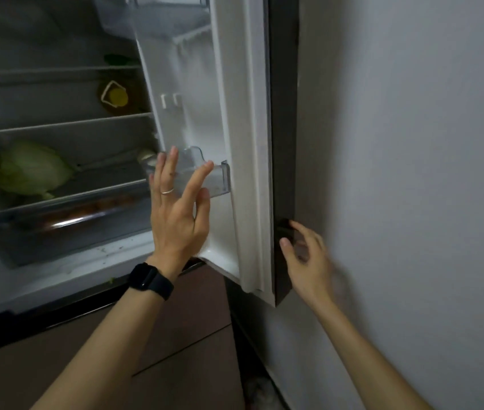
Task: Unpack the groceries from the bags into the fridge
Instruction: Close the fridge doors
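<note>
hands 2 | cabbage 1 | watch 1 | ring 1 | fridge door 1

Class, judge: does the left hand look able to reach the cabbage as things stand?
Probably yes: the door stands open, the left hand holds nothing, and nothing lies between it and the cabbage.

Dim, low-contrast indoor view with fine noise. The fridge interior is unlit and grey. The white inner face of the fridge door and the wall are the brightest surfaces. A narrow highlight glints on the drawer front. Motion blur smears the right hand, while the left hand is sharper. Straight edges bow near the frame borders.
</note>
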The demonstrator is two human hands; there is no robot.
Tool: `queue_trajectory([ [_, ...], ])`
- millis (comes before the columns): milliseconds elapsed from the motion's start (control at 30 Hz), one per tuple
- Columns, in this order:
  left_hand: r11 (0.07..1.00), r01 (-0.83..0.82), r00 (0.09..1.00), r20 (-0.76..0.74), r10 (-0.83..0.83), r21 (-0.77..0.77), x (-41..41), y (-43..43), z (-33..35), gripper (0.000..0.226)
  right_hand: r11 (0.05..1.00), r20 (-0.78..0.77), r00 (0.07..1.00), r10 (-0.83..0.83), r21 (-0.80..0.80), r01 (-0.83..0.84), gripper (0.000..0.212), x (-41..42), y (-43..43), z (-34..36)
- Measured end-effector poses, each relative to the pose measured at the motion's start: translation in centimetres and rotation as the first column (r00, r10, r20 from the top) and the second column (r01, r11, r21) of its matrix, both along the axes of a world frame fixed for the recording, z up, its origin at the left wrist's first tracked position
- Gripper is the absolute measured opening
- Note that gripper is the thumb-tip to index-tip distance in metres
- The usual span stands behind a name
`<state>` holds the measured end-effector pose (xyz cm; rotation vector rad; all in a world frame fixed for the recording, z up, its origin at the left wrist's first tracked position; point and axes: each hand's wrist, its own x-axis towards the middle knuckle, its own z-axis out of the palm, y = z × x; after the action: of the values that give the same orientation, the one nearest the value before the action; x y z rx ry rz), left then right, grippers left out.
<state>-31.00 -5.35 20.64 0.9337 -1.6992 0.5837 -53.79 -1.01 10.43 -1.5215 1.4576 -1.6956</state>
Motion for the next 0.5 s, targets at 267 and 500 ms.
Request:
queue_trajectory([
  [267, 0.979, -0.147, 0.985, -0.073, 0.158, 0.145, 7.9, 3.1, -0.3, 0.044, 0.980, -0.036, 0.979, 0.199, -0.024, -0.200, 0.085, 6.5, 2.2, -0.6],
  [500, 0.945, -0.032, 0.897, -0.409, 0.170, 0.325, 9.8, 7.0, 0.2, 0.055, 0.942, -0.393, 0.890, 0.229, -0.141, -0.304, 0.083, 13.4, 1.8, -2.1],
])
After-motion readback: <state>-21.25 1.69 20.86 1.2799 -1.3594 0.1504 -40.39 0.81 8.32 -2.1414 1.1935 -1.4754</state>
